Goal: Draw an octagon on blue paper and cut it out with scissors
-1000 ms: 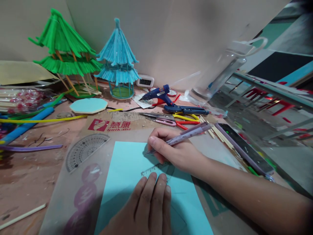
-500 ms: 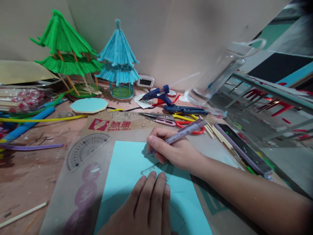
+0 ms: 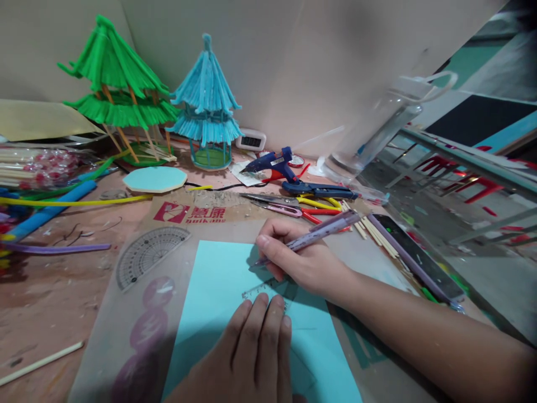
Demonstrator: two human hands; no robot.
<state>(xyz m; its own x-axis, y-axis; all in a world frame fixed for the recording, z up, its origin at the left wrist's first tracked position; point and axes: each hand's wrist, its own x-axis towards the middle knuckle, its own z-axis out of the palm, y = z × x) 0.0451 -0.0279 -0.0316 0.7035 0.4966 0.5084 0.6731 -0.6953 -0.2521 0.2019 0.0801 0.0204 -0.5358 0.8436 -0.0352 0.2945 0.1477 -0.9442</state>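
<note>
Turquoise paper [image 3: 222,266] lies beneath a clear ruler [image 3: 255,290]; the left hand [image 3: 251,352] rests flat on both, while the right hand [image 3: 293,254] grasps a purple pen [image 3: 325,229].

There are two pagodas [image 3: 121,109] [image 3: 205,101] and one pen [image 3: 318,233]

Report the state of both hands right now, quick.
Left hand: open, laid flat over the clear ruler on the blue paper.
Right hand: closed, holding the pen.
</note>
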